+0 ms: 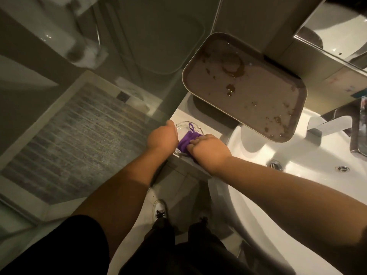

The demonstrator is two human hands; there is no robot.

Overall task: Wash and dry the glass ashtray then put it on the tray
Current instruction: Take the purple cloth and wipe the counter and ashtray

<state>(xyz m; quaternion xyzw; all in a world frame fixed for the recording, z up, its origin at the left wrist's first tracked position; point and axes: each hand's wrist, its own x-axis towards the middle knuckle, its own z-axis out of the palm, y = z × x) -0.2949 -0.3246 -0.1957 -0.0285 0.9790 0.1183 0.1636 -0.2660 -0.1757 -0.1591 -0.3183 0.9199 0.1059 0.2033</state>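
My left hand (161, 138) grips the ashtray (183, 127) on the counter (198, 169); my right hand (208, 149) pinches the cloth (185, 141) inside it. The tray (278, 108) lies ahead-right, nearer my right hand.

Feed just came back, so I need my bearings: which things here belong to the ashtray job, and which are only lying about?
In the job:
clear glass ashtray under the left hand
purple cloth under the right hand
stained brown rectangular tray
white sink

Lying about:
grey striped floor mat
chrome faucet
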